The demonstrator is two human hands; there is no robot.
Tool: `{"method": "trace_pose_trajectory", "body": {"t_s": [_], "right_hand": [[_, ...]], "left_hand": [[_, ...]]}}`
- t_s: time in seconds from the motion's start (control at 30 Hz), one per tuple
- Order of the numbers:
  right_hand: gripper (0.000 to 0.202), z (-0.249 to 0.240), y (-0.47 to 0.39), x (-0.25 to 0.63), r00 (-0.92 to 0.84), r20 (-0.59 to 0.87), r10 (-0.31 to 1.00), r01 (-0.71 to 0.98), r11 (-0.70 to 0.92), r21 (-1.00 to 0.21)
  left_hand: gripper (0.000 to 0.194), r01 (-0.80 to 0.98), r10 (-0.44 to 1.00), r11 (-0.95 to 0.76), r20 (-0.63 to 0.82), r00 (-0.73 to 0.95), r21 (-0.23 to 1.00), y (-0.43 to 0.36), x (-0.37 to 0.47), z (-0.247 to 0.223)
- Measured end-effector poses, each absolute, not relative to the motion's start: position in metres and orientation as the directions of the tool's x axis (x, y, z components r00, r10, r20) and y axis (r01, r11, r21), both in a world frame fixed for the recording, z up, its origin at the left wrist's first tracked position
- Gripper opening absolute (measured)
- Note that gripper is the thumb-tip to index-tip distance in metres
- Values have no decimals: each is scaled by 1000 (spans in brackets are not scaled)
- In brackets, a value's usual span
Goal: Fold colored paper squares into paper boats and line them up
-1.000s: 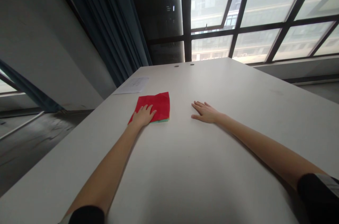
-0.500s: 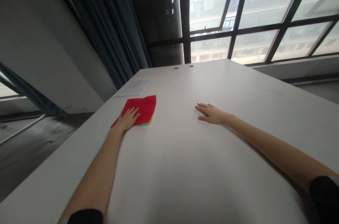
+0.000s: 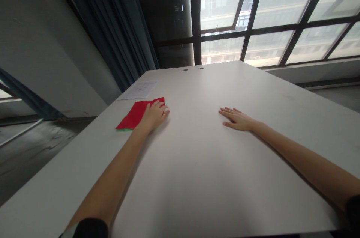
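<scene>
A red sheet (image 3: 134, 113), paper or cloth, lies on top of a small stack at the left of the white table. Green edges peek out from under it. Across its right part rests my left hand (image 3: 155, 114), fingers apart and slightly bent, their tips reaching the stack's right edge. Whether any fingertip has hooked a sheet is hidden. My right hand (image 3: 237, 119) lies palm down on the bare tabletop, well to the right of the stack, fingers stretched out and holding nothing.
A printed white paper (image 3: 137, 90) lies beyond the red stack near the table's left edge. Two round dark holes (image 3: 185, 70) sit at the far end of the white table (image 3: 197, 163). A blue curtain (image 3: 112, 24) and large windows (image 3: 222, 1) stand behind.
My left hand has slid right and away from me, from the middle of the red sheet to its right edge. My right hand has shifted a little to the right, still flat.
</scene>
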State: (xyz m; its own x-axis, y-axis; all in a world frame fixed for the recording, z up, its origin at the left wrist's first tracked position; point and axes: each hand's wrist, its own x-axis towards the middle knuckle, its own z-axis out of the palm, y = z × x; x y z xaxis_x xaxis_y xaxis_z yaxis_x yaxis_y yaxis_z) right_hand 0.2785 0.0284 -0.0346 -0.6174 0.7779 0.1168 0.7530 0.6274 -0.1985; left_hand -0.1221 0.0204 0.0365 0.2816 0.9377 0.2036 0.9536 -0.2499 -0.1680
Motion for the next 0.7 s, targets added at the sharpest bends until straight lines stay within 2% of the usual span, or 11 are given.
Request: {"method": "trace_pose_trajectory", "body": {"t_s": [0.13,0.3,0.7], "right_hand": [[65,-30,19,272,-646,103,756,733,652,-195],[67,-27,18,270,-635,93,767,741,639,-207],[67,-29,22,271,-629,121,768,744,639,-196]], "left_hand": [[55,907,900,-418,118,421,-49,3,-57,15],[60,894,892,-446,-61,448,32,0,-41,-11],[59,888,889,-457,-15,458,46,2,-43,-15]]}}
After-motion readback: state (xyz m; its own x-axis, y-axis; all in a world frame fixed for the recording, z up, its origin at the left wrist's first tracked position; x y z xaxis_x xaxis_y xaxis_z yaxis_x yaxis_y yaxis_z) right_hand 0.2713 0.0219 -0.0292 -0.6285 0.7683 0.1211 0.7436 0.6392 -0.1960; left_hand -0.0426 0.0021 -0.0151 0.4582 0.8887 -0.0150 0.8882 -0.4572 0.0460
